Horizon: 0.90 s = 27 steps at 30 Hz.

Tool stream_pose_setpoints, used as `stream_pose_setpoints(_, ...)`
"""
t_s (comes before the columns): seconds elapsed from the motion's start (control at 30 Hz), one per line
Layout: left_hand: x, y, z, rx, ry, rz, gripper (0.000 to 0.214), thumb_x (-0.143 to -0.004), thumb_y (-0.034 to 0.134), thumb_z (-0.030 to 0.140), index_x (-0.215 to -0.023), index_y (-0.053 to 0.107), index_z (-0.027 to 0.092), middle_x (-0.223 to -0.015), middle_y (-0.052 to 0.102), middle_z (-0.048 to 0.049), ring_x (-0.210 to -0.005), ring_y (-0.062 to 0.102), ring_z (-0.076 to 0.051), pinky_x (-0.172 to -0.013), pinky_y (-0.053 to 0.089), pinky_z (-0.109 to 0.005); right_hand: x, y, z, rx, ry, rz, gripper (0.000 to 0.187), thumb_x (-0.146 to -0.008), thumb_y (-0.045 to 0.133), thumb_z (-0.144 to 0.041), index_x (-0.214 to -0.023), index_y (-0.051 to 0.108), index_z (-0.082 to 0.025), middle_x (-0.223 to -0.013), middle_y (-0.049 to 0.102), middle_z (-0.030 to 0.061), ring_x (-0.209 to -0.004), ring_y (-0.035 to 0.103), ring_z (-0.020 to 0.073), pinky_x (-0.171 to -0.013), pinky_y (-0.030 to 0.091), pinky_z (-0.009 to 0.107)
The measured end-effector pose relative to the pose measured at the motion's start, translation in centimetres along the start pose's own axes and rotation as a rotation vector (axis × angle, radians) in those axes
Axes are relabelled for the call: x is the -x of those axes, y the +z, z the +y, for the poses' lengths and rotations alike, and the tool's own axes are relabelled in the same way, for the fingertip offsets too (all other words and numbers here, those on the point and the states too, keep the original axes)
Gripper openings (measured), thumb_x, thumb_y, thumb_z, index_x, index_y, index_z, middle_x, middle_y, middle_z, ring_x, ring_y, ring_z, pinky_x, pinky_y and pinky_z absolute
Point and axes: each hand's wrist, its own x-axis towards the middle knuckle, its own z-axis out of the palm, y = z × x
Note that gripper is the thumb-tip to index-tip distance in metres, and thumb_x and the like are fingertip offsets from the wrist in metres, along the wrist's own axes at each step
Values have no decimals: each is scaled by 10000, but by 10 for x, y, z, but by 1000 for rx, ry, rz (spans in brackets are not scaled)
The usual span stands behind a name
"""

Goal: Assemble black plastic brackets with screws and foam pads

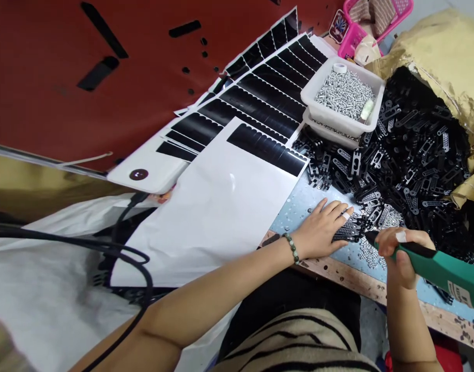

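Observation:
My left hand (325, 228) lies flat on the light-blue bench top (299, 206), its fingers stretched out and pressing on a black perforated metal bracket (351, 229). A bead bracelet is on that wrist. My right hand (400, 254) is wrapped round a green electric screwdriver (446, 273), whose dark tip points left at the bracket's right end. Loose silver screws (370, 253) are scattered under the tip.
A large heap of black brackets (407, 150) fills the right of the bench. Two stacked white trays (339, 116) hold silver screws. White sheets with black scalloped stickers (260, 103) lie to the left. Black cables (120, 243) cross a white bag. A pink basket (395, 13) stands at the back.

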Motion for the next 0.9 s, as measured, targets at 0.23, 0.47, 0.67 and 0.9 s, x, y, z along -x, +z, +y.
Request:
stream_pose_setpoints(0.23, 0, -1, -1, -4, 4, -11, 698, -841, 539, 537, -1419, 351, 196, -1428, 399, -137, -1354, 280, -306, -1141, 122, -522, -5, 9, -2, -83, -71, 5, 101, -859, 549, -337, -896, 522, -247, -495, 481, -91, -360, 458, 111, -435, 446, 287)
stream_pose_setpoints(0.47, 1, -2, 0, 22, 10, -2, 697, -835, 552, 529, -1412, 365, 186, -1394, 425, -145, -1324, 314, -321, -1134, 147, -533, -4, 5, -3, -68, -89, -7, 95, -867, 533, -317, -926, 538, -243, -523, 503, -74, -386, 483, 119, -461, 458, 303)
stream_pose_setpoints(0.67, 0, -2, 0, -3, 5, -8, 694, -841, 541, 523, -1418, 352, 186, -1397, 417, -144, -1334, 300, -315, -1140, 132, -527, -5, 6, -4, -64, -31, -32, 119, -859, 551, -360, -900, 528, -250, -509, 475, -84, -387, 467, 117, -470, 451, 304)
stream_pose_setpoints(0.9, 0, -3, 2, -7, 5, -2, 681, -842, 547, 515, -1405, 370, 175, -1380, 429, -148, -1314, 321, -314, -1134, 153, -517, -8, 8, -3, -124, 2, -85, 109, -843, 594, -325, -882, 548, -234, -536, 514, -69, -429, 489, 115, -486, 456, 297)
